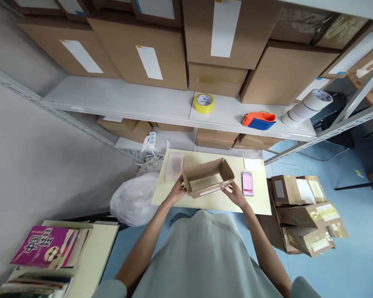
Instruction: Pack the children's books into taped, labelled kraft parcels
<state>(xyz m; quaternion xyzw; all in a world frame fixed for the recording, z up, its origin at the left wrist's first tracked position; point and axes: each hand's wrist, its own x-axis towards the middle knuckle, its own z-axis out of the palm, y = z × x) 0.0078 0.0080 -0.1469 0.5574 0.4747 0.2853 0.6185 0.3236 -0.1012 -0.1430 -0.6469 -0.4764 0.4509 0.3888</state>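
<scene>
Single view, head-worn: looks forward and steeply down past wearer's torso [202,256]. Desk [261,200] mid-distance, centre frame, near edge facing camera; shelving [127,97] beyond far edge, floor [360,248] past right edge.

Bare table [261,199] leaves a narrow gap between the box [205,190] and 1 phone [248,184].

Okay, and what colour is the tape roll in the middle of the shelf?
Yellow; the head view shows it.

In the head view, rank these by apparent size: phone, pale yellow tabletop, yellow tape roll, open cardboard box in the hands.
1. Pale yellow tabletop
2. Open cardboard box
Phone and yellow tape roll: too alike to rank.
</scene>
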